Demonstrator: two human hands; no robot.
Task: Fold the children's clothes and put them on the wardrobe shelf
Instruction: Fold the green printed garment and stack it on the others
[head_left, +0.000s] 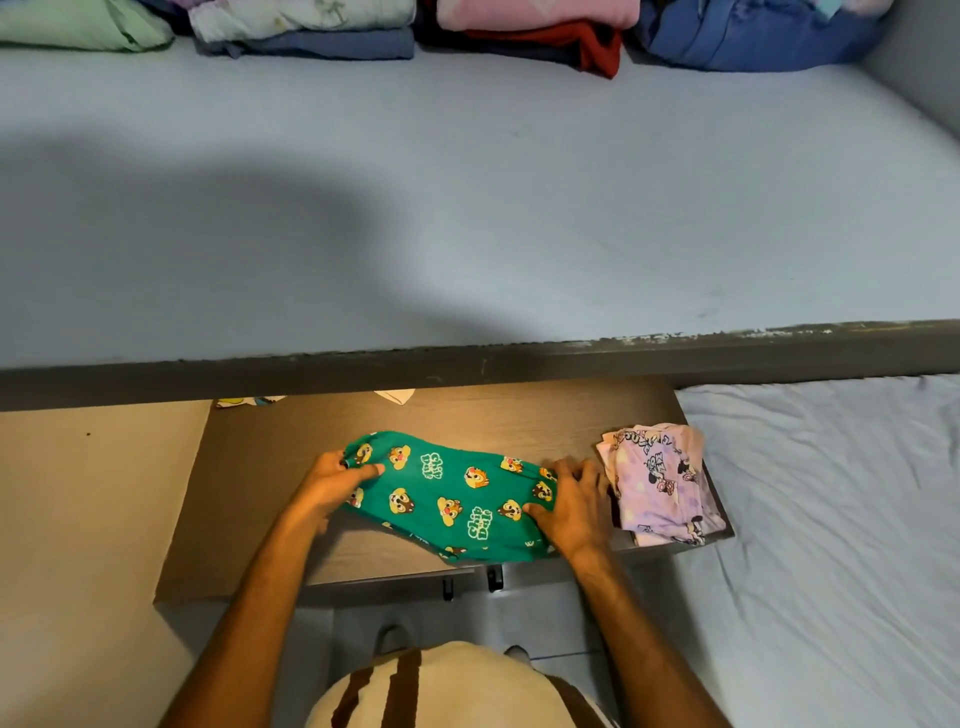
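A green children's garment printed with cartoon chipmunks lies on a dark wooden surface in front of me. My left hand grips its left end, thumb over the cloth and fingers curled round the edge. My right hand lies on its right end, fingers spread and thumb pressed on the fabric. A folded lilac and pink cartoon-print garment sits just right of my right hand. Above, the pale blue wardrobe shelf carries folded clothes along its back.
The shelf's dark front edge runs across above the wooden surface. A bed with a pale blue sheet lies to the right. Beige floor is to the left. Small scraps of cloth peek out under the shelf edge.
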